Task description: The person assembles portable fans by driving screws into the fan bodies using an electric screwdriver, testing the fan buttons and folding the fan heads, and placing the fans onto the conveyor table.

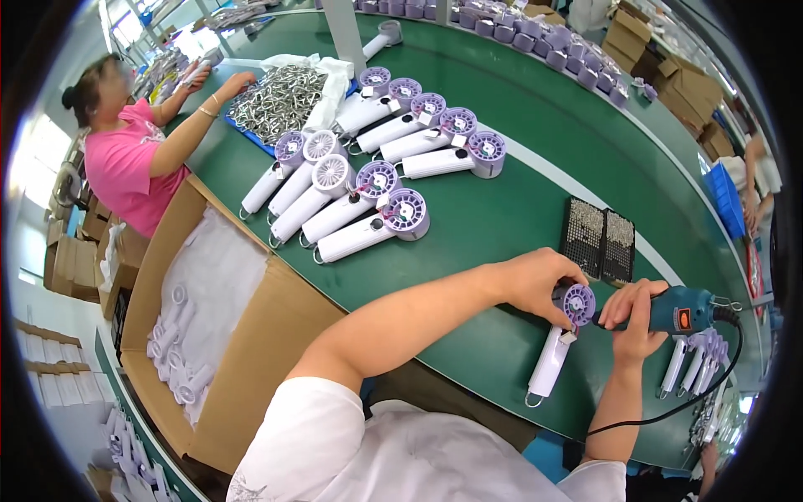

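Operator apparel: white short-sleeved top (427,456).
The left sleeve (314,422) is loose, ends above the elbow and carries a grey motif; the right sleeve (598,483) is white where visible. The forearms (427,311), left hand (539,284) and right hand (637,326) are bare.

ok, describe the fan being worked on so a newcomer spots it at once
On the long green table, find the left hand of the person wearing the camera. It grips the purple head of one fan, whose white handle points down the picture. Unlike the loose fans up and left, this one has the power tool in the right hand beside its head.
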Available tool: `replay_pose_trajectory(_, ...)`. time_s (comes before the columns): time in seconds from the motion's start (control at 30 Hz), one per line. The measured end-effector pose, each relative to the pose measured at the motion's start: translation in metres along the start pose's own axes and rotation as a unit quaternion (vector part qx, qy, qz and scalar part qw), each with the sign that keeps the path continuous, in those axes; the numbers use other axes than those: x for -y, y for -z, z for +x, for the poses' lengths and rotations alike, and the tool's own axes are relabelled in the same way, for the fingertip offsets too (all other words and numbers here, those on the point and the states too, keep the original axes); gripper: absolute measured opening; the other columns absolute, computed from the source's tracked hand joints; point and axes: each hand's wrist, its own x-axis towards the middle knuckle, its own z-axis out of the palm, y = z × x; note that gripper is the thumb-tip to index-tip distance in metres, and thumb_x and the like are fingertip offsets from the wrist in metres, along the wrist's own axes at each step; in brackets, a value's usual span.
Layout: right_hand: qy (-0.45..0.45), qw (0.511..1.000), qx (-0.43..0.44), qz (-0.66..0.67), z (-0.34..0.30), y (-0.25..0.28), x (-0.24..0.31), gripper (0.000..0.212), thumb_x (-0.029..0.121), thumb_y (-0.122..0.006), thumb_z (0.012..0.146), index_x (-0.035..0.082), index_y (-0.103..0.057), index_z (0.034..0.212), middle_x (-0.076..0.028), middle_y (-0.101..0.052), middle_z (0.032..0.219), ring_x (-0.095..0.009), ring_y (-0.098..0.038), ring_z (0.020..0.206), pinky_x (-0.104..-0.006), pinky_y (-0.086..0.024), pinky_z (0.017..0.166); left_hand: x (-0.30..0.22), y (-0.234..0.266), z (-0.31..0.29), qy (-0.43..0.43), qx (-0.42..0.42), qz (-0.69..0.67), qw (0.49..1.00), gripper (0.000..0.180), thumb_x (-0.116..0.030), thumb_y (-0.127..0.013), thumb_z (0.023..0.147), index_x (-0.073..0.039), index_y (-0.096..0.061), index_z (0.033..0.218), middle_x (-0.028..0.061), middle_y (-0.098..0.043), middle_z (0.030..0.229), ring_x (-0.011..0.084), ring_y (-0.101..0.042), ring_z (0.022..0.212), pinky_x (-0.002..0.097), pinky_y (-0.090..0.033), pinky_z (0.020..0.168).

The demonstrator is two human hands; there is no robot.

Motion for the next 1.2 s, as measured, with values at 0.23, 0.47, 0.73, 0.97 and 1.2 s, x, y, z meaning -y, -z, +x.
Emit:
replay_pose_trajectory(0.23, -0.017, 1.000, -0.023, 0.011, -0.002, -0.001, 0.004, 0.006, 0.004, -0.049, 0.101, 0.003, -0.047, 0.096, -0.006, -0.048, 0.065, -0.015, -0.047, 0.047, -0.0298, -0.046, 0.043, -0.005, 0.002, 0.001, 0.013, 0.010, 0.013, 1.000, 0.064, -0.030, -0.093, 0.063, 0.000, -0.070, 0.115, 0.0140, -0.073, 0.101, 0.0244, -0.070, 0.088, 0.0336, -0.056, 0.082)
replay_pose_trajectory(0.47, 0.075, 0.991, 0.060, 0.088, -0.007, 0.022, 0.059, 0.015, 0.012, -0.069, 0.093, 0.002, -0.058, 0.098, -0.009, -0.061, 0.068, -0.019, -0.061, 0.058, -0.0331, -0.052, 0.054, -0.010, -0.012, 0.008, 0.030, 0.011, 0.023, 0.999, 0.061, -0.027, -0.092, 0.069, -0.002, -0.069, 0.120, 0.0106, -0.073, 0.109, 0.0170, -0.069, 0.095, 0.0317, -0.056, 0.086)
replay_pose_trajectory(0.73, 0.249, 0.967, -0.002, -0.044, -0.119, 0.080, 0.171, 0.015, 0.011, -0.070, 0.092, 0.000, -0.060, 0.090, -0.008, -0.063, 0.066, -0.023, -0.062, 0.054, -0.0361, -0.055, 0.053, -0.040, -0.092, 0.053, -0.022, 0.033, 0.161, 0.986, 0.071, -0.020, -0.083, 0.079, 0.003, -0.052, 0.137, 0.0218, -0.065, 0.123, 0.0303, -0.067, 0.110, 0.0383, -0.056, 0.091)
replay_pose_trajectory(0.97, 0.233, 0.961, -0.115, -0.097, -0.173, 0.104, 0.174, 0.020, 0.015, -0.071, 0.093, 0.001, -0.058, 0.091, -0.007, -0.063, 0.065, -0.019, -0.063, 0.054, -0.0336, -0.056, 0.052, -0.005, -0.171, 0.165, -0.066, 0.011, 0.237, 0.969, 0.065, -0.026, -0.077, 0.081, 0.005, -0.054, 0.133, 0.0263, -0.063, 0.127, 0.0403, -0.061, 0.118, 0.0443, -0.048, 0.103)
replay_pose_trajectory(1.2, 0.243, 0.947, -0.163, -0.133, -0.193, 0.098, 0.166, 0.027, 0.025, -0.068, 0.096, 0.003, -0.053, 0.093, -0.006, -0.061, 0.059, -0.017, -0.058, 0.046, -0.0301, -0.053, 0.044, 0.002, -0.227, 0.232, -0.023, -0.004, 0.154, 0.988, 0.065, -0.027, -0.075, 0.080, 0.009, -0.054, 0.130, 0.0296, -0.058, 0.130, 0.0421, -0.056, 0.124, 0.0445, -0.044, 0.107)
